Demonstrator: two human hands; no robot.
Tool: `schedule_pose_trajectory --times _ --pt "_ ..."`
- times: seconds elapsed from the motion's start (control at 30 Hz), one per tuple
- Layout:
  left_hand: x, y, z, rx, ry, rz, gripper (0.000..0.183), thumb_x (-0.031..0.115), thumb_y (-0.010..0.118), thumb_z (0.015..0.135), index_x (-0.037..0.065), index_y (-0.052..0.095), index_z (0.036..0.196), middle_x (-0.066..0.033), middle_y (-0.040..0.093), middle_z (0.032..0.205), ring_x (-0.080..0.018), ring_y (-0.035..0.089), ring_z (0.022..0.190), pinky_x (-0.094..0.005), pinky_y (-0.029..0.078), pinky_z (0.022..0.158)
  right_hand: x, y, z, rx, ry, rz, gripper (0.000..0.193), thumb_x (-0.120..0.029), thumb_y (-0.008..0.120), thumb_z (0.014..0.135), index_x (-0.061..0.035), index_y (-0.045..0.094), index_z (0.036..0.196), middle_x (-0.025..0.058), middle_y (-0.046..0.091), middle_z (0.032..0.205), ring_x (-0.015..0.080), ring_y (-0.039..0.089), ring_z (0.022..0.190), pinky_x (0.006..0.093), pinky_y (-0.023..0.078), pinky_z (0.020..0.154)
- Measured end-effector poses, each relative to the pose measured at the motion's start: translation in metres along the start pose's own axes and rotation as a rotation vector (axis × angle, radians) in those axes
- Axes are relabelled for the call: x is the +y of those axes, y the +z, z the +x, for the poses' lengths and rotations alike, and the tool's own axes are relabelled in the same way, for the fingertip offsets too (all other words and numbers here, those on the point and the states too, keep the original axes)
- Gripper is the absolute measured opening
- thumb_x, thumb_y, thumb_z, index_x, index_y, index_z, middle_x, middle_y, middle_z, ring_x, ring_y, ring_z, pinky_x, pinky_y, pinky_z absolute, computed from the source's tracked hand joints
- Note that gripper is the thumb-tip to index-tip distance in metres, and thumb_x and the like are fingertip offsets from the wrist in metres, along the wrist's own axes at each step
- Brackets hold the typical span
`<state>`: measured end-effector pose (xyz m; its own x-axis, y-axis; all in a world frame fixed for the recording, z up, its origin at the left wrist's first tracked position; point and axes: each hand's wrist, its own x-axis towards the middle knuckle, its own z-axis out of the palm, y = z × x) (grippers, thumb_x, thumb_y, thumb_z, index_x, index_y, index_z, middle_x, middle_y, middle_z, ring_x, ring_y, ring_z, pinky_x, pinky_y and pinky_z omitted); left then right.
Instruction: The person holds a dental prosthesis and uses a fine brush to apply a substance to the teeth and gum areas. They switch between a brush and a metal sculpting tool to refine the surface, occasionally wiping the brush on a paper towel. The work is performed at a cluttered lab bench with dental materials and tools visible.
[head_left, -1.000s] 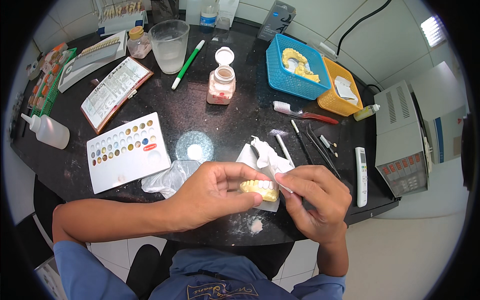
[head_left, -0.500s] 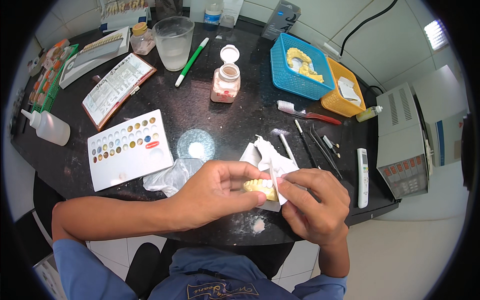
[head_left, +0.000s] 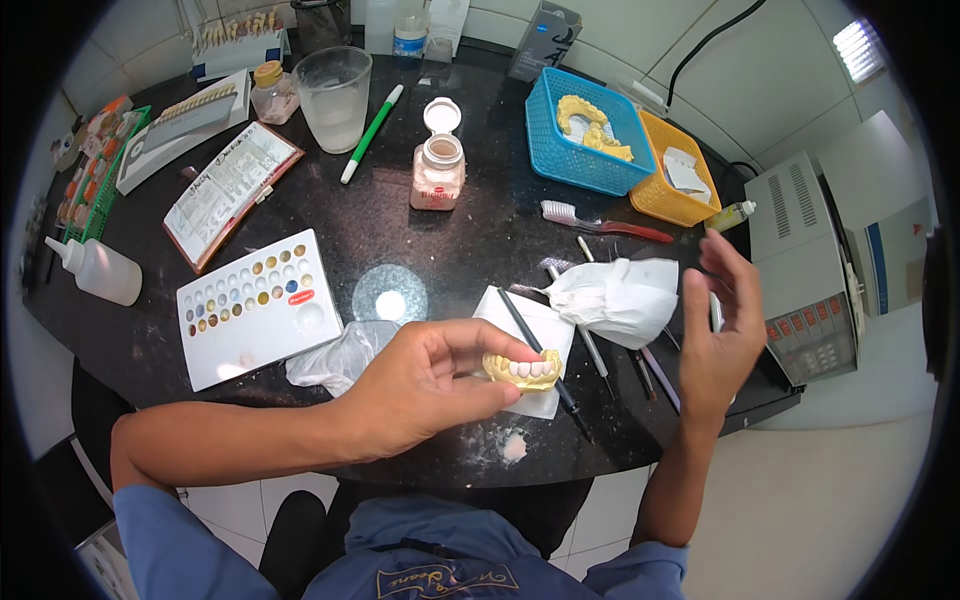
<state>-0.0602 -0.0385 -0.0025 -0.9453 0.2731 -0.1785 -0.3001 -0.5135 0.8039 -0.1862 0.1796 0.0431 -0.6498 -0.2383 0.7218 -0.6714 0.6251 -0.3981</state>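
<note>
The left hand (head_left: 420, 385) pinches the yellow plaster dental cast with white teeth (head_left: 522, 370) above the table edge, arch running left-right; the right hand (head_left: 718, 330), spread and seemingly empty, hovers well apart rightward.

Dental cast (head_left: 524, 371) left of tissue (head_left: 620, 298)
</note>
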Motion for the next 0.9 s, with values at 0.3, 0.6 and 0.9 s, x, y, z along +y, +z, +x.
schedule_pose_trajectory --times 0.3,0.6,0.9 --pt "-0.002 -0.001 0.001 0.050 0.031 -0.016 0.029 -0.007 0.063 0.083 -0.004 0.058 0.111 -0.0139 0.056 0.118 -0.0165 0.057 0.109 -0.0287 0.047 0.096 -0.024 -0.026 -0.042 -0.455 0.129 0.113 0.011 -0.001 0.070 0.079 0.0017 0.064 0.088 0.0085 0.063 0.077 0.0157 0.061 0.063 0.0266 0.047 0.056" --pt "-0.003 -0.001 0.003 0.051 0.061 -0.015 0.027 -0.007 0.064 0.082 -0.004 0.059 0.109 -0.0123 0.057 0.115 -0.0156 0.058 0.106 -0.0277 0.048 0.094 -0.025 -0.017 -0.044 -0.651 0.187 -0.024 0.023 0.003 0.068 0.075 0.0003 0.062 0.097 0.0119 0.062 0.083 0.0215 0.062 0.065 0.0286 0.050 0.060" --pt "0.002 0.001 0.001 0.036 0.025 -0.005 0.031 -0.008 0.063 0.082 -0.005 0.059 0.112 -0.0128 0.057 0.113 -0.0154 0.058 0.106 -0.0265 0.047 0.094 -0.019 -0.048 -0.052 -0.407 0.647 0.634 0.025 0.004 0.063 0.076 0.0044 0.054 0.099 0.0048 0.051 0.071 0.0105 0.059 0.071 0.0227 0.050 0.062"
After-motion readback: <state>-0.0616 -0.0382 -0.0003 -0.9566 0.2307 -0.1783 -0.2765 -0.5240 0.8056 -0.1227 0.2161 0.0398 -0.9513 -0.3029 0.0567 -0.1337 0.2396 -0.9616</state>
